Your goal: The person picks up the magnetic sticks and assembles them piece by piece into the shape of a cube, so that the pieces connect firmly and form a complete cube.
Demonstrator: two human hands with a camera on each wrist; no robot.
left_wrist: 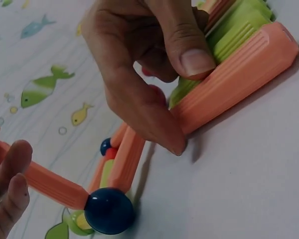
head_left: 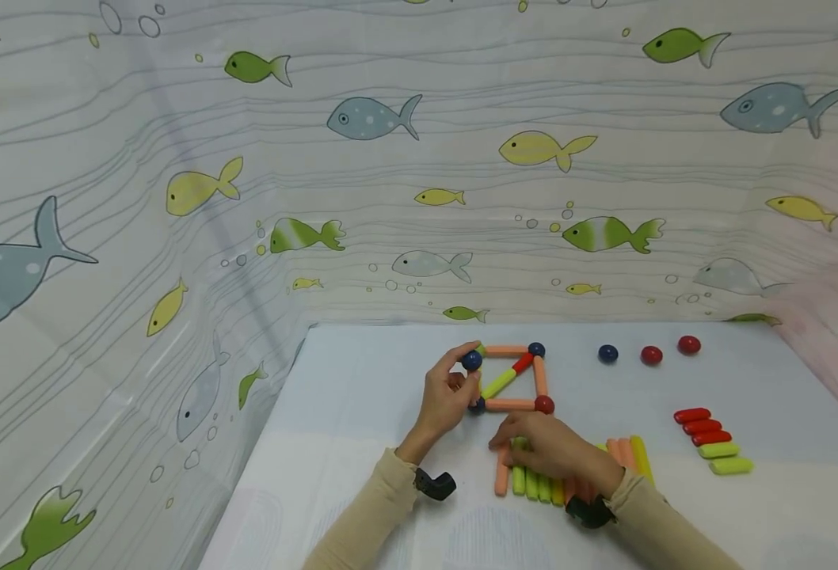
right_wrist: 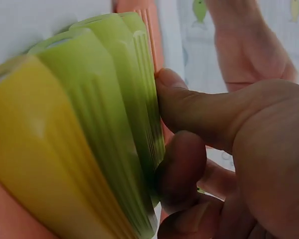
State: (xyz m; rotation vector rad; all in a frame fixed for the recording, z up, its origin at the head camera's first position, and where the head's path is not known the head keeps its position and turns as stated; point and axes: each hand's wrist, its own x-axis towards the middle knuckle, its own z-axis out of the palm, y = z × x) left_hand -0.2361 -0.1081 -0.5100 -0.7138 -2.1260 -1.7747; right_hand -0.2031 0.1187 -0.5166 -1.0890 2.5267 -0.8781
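My left hand [head_left: 443, 400] holds the upper end of a raised orange magnetic stick [left_wrist: 57, 185], a blue ball [head_left: 472, 360] at its tip. The stick's lower end meets another blue ball [left_wrist: 109, 211] at the corner of a flat frame. That frame has orange sticks [head_left: 510, 404], a red ball [head_left: 544, 405], a far blue ball [head_left: 536, 349] and a red and yellow-green diagonal [head_left: 499, 385]. My right hand [head_left: 550, 450] pinches a loose orange stick [head_left: 501, 475] between thumb and index finger, at the left end of a row of sticks.
Yellow-green sticks [head_left: 531, 484] and more orange and yellow ones lie side by side under my right hand. To the right are short red sticks [head_left: 702, 427] and yellow-green sticks [head_left: 731, 466]. Loose blue [head_left: 607, 354] and red balls [head_left: 651, 355] sit farther back, before a fish-print curtain [head_left: 533, 206].
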